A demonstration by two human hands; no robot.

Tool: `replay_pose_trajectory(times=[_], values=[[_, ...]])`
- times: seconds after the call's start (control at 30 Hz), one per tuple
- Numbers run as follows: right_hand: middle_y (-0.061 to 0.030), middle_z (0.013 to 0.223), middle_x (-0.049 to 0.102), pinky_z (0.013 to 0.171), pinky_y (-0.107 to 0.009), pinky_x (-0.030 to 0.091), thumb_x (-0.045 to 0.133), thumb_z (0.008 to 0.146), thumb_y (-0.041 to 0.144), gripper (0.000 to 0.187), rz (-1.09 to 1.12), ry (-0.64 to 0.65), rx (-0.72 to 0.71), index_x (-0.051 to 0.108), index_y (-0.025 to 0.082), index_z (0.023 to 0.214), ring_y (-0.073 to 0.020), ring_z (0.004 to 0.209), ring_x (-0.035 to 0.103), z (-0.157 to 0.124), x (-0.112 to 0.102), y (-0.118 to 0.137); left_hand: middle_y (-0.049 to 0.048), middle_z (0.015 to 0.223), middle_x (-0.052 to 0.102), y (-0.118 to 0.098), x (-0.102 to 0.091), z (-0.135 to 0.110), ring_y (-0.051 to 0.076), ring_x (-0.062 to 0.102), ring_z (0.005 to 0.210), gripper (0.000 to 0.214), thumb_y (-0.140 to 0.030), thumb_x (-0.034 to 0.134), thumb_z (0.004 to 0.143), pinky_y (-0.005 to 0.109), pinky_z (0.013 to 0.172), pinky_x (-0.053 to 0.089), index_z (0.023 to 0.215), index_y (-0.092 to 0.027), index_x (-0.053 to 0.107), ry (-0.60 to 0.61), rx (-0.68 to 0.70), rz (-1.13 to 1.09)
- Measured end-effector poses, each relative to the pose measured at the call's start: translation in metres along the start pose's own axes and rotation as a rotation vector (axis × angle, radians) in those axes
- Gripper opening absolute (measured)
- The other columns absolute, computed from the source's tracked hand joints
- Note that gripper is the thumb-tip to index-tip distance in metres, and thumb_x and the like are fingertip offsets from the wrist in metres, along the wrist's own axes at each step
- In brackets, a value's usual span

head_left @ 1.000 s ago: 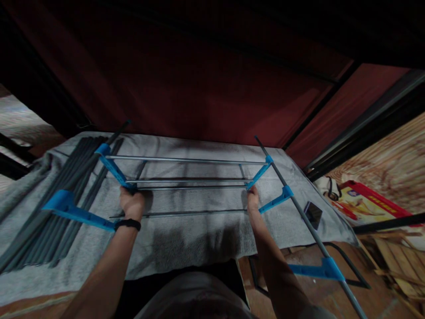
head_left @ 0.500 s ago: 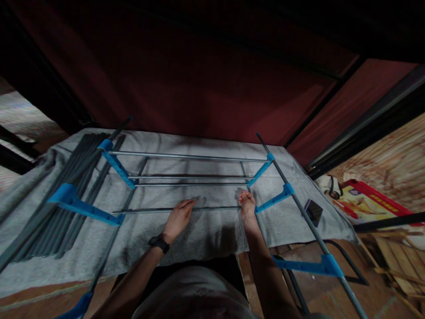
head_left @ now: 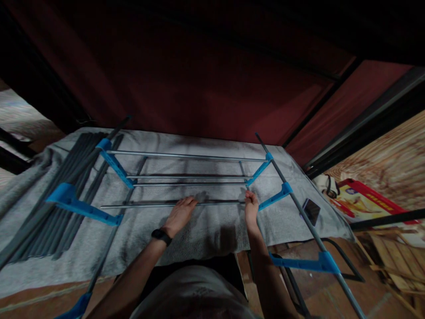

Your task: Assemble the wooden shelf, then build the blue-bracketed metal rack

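Note:
A rack of grey metal rods and blue plastic brackets lies on a grey towel point(head_left: 206, 230). My left hand point(head_left: 181, 213), with a black watch on the wrist, rests with fingers stretched out on the near loose metal rod point(head_left: 146, 204). My right hand point(head_left: 251, 208) is closed round the right end of that same rod, close to a blue bracket point(head_left: 275, 197). Beyond the hands, two more rods point(head_left: 189, 178) run between a left blue bracket point(head_left: 114, 163) and a right blue bracket point(head_left: 260, 169).
A bundle of dark grey tubes point(head_left: 56, 204) lies on the towel's left. A long grey pole point(head_left: 305, 221) with blue brackets runs down the right. A small dark phone point(head_left: 310, 209) sits at the towel's right edge. A red and yellow box point(head_left: 361, 204) lies on the floor.
My left hand left the left bracket, moved right to the middle and now lies on the near rod. My right hand dropped to that rod's right end. The rod shifted slightly.

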State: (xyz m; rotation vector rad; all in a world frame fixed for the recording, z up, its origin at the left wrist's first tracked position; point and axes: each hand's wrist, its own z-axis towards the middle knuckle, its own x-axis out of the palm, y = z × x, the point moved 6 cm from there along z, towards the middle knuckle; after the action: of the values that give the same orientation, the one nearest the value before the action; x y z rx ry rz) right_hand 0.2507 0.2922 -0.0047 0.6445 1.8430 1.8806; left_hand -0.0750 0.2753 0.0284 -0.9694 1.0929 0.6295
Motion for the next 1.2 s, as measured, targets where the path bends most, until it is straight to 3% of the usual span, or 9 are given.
replay_pose_trajectory(times=[0.1,0.2,0.4,0.63,0.83,0.93,1.07,1.2], values=[[-0.0022,0.112,0.066,0.103,-0.034,0.045,0.062,0.075,0.030,0.028,-0.065,-0.096,-0.082,0.063,0.024,0.102,-0.0177,0.112,0.057,0.002,-0.012,0.003,0.0108,0.118,0.068,0.008,-0.009,0.003,0.023,0.064,0.104,0.039,-0.011,0.040,0.095,0.039,0.095,0.049,0.122,-0.021,0.066,-0.057,-0.044,-0.027],[-0.0011,0.106,0.065,0.095,-0.033,0.049,0.063,0.075,0.033,0.027,-0.032,-0.121,-0.043,0.062,0.025,0.100,-0.0175,0.106,0.059,0.001,-0.013,-0.005,0.0117,0.115,0.069,0.012,-0.015,0.004,0.024,0.065,0.102,0.036,-0.015,0.040,0.097,0.039,0.093,0.050,0.122,-0.019,0.066,-0.113,-0.078,-0.072],[-0.0009,0.096,0.068,0.078,-0.032,0.054,0.065,0.076,0.036,0.025,0.100,-0.007,0.118,0.063,0.024,0.097,-0.0168,0.087,0.065,-0.007,0.005,-0.015,0.0099,0.111,0.070,0.005,-0.019,0.008,0.023,0.065,0.099,0.036,-0.018,0.038,0.099,0.039,0.094,0.050,0.122,-0.019,0.066,-0.150,-0.061,-0.096],[-0.0026,0.099,0.073,0.081,-0.033,0.057,0.068,0.078,0.039,0.031,0.272,0.145,0.191,0.064,0.023,0.105,-0.0175,0.088,0.070,-0.016,0.024,0.011,0.0100,0.113,0.069,-0.012,-0.029,0.023,0.024,0.064,0.104,0.036,-0.018,0.039,0.100,0.041,0.098,0.048,0.125,-0.019,0.064,-0.170,-0.022,-0.116],[0.0016,0.090,0.072,0.086,-0.031,0.057,0.076,0.068,0.027,0.025,0.393,0.222,0.286,0.064,0.022,0.090,-0.0165,0.087,0.070,-0.021,0.029,0.020,0.0104,0.115,0.067,-0.026,-0.023,0.023,0.022,0.062,0.104,0.039,-0.009,0.041,0.096,0.040,0.098,0.048,0.128,-0.018,0.062,-0.110,-0.017,-0.107],[0.0028,0.095,0.072,0.089,-0.029,0.056,0.077,0.069,0.026,0.022,0.461,0.306,0.352,0.064,0.023,0.087,-0.0144,0.092,0.070,-0.025,0.030,0.013,0.0086,0.117,0.066,-0.035,-0.021,0.019,0.021,0.062,0.106,0.041,-0.005,0.044,0.093,0.039,0.101,0.047,0.128,-0.019,0.061,-0.066,0.007,-0.073],[0.0055,0.090,0.071,0.092,-0.028,0.057,0.079,0.073,0.026,0.021,0.497,0.296,0.416,0.065,0.022,0.088,-0.0113,0.087,0.069,-0.026,0.027,-0.005,0.0071,0.117,0.066,-0.038,-0.022,0.015,0.020,0.061,0.108,0.038,-0.007,0.045,0.095,0.037,0.102,0.045,0.127,-0.020,0.061,-0.044,0.010,-0.017],[0.0038,0.092,0.072,0.091,-0.029,0.059,0.079,0.074,0.025,0.017,0.453,0.285,0.387,0.066,0.022,0.086,-0.0124,0.087,0.070,-0.023,0.022,-0.018,0.0067,0.118,0.066,-0.036,-0.022,0.011,0.019,0.061,0.108,0.036,-0.010,0.046,0.096,0.035,0.101,0.045,0.128,-0.020,0.060,-0.052,0.024,0.012]])
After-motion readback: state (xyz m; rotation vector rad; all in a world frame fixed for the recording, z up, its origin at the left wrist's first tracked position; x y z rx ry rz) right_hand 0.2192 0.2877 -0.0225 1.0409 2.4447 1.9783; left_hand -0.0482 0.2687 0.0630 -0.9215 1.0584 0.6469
